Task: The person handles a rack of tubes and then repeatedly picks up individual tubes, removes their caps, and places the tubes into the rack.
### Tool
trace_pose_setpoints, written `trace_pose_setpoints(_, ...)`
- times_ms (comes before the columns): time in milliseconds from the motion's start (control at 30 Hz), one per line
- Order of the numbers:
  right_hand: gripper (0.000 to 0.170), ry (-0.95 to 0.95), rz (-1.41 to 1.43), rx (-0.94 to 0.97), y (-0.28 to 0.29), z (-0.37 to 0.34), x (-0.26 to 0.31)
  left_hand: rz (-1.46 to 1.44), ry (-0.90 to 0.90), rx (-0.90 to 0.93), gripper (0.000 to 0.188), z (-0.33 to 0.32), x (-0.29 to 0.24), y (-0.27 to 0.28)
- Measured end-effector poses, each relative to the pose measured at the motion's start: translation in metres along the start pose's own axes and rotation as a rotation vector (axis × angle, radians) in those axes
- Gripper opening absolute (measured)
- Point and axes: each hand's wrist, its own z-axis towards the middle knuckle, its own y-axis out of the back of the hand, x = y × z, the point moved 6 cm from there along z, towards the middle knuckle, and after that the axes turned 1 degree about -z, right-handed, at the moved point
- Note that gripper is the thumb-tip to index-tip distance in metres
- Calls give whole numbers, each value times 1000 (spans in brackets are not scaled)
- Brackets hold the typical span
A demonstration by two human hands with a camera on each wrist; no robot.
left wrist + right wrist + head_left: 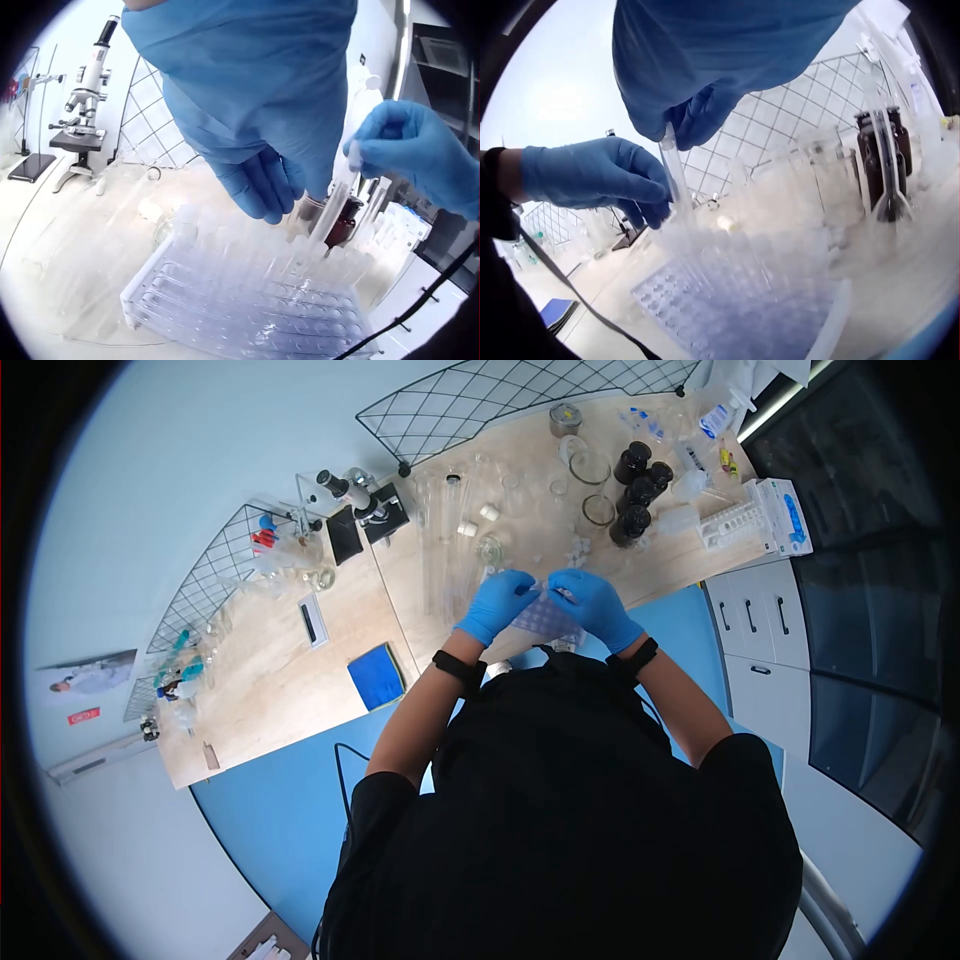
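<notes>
Your head view bright, fisheye-bent, black-rimmed all round. Your left-wrist view overexposed, glare on rack (247,309) toward six o'clock. Your right-wrist view hazy, tubes (739,259) soft toward six o'clock.

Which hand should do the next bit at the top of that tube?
Probably the right hand: it pinches the tube right at its top end. The left hand is lower, close beside the tube; I can't tell whether it grips it.
</notes>
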Motion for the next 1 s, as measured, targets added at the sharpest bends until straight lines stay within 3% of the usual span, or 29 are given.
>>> trace_pose_setpoints(33, 14, 69, -57, -9, -3, -3, -4, 100, 28, -6, 23, 1, 9, -1)
trace_pose_setpoints(167, 13, 87, -97, 56, -19, -10, -27, 37, 108, -100, 22, -31, 53, 9)
trace_pose_setpoints(233, 8, 189, -176, -3, -27, -13, -29, 81, 221, -183, 22, -60, 81, 17)
trace_pose_setpoints(367, 8, 231, -226, 66, -39, -16, -40, 182, 363, -263, 22, -102, 144, 7)
trace_pose_setpoints(433, 7, 348, -329, 127, -44, -14, -37, 237, 411, -287, 21, -109, 156, 1)
trace_pose_setpoints(500, 7, 349, -389, 163, -47, -11, -39, 289, 457, -310, 21, -115, 165, -6)
trace_pose_setpoints(567, 6, 353, -453, 199, -49, -11, -39, 304, 450, -470, 25, -119, 165, -7)
trace_pose_setpoints(667, 8, 302, -445, 222, -47, -5, -35, 440, 439, -572, 28, -123, 169, -10)
trace_pose_setpoints(767, 11, 291, -345, 170, -36, -5, -29, 391, 498, -538, 26, -129, 172, -15)
trace_pose_setpoints(833, 12, 92, -260, 19, -20, -11, -44, 382, 503, -526, 25, -130, 181, -18)
trace_pose_setpoints(933, 11, -70, -183, -51, 2, -11, -72, 347, 509, -510, 23, -133, 189, -18)
trace_pose_setpoints(1000, 11, -134, -120, 26, 8, -1, -90, 320, 512, -512, 21, -134, 189, -18)
